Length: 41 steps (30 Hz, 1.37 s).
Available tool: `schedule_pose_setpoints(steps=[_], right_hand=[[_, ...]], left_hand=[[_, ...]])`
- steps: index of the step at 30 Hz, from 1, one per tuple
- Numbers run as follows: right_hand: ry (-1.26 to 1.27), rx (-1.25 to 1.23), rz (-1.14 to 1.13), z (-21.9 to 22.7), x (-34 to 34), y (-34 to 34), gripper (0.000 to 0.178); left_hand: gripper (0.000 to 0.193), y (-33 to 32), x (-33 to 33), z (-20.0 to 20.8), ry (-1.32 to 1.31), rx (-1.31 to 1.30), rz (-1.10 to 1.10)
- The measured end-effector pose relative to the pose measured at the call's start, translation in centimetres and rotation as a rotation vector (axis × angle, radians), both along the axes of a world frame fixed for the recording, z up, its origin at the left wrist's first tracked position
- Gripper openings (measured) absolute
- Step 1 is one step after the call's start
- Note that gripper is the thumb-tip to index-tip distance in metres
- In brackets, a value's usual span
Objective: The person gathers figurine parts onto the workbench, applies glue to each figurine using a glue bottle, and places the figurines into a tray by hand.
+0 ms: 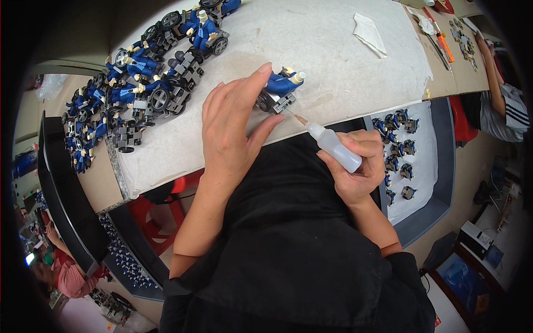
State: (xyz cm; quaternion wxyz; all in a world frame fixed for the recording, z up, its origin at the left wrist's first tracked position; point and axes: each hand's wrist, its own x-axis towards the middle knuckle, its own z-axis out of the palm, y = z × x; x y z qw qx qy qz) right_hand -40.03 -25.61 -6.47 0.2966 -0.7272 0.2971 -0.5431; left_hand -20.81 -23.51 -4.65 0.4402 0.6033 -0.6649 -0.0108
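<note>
On the white-covered table, a small toy figure in blue (284,83) sits in a grey toy wheelchair (284,104) with dark wheels. My left hand (230,125) curves around its left side, thumb near the front and fingers behind, steadying the wheelchair. A translucent squeeze bottle (336,149) is gripped in my right hand (361,166). Its thin tip slants up to the left and reaches the wheelchair's grey footrest end; whether it touches cannot be seen. Part of the wheelchair's wheel is hidden behind my left fingers.
Many similar blue figures and wheelchairs (141,69) crowd the table's left side. A torn white paper (369,34) lies farther back, with an orange-handled tool (444,47) at the far right. Right of me, a grey tray (444,183) holds several small pieces. Other people work at both sides.
</note>
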Motion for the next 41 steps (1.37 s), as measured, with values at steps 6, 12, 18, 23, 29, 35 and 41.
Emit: schedule_pose_setpoints(steps=[6, 12, 18, 23, 29, 35, 41], right_hand=[[0.003, 0.008, -0.001, 0.0, 0.0, 0.1, 0.044], [-0.001, 0.003, -0.003, -0.1, 0.1, 0.0, 0.044], [-0.005, 0.016, -0.014, -0.2, 0.1, -0.1, 0.044], [-0.019, 0.007, -0.024, -0.3, 0.1, 0.0, 0.044], [-0.011, 0.021, -0.032, -0.3, 0.0, 0.0, 0.044], [0.027, 0.054, 0.005, -0.2, -0.1, -0.3, 0.039], [-0.191, 0.123, 0.048, 0.4, -1.0, -0.7, 0.044]], left_hand=[[0.067, 0.1, 0.0, -0.1, 0.011, 0.014, 0.002], [0.067, 0.1, 0.1, -0.1, -0.007, 0.008, 0.005], [0.068, 0.2, 0.0, -0.1, 0.019, 0.031, 0.009], [0.068, 0.3, 0.0, -0.2, 0.031, 0.045, 0.015], [0.069, 0.3, 0.0, -0.4, 0.049, 0.060, 0.015], [0.069, -0.1, 0.2, -0.4, 0.052, 0.054, 0.022], [0.073, 0.0, 0.5, 0.4, 0.149, 0.131, 0.036]])
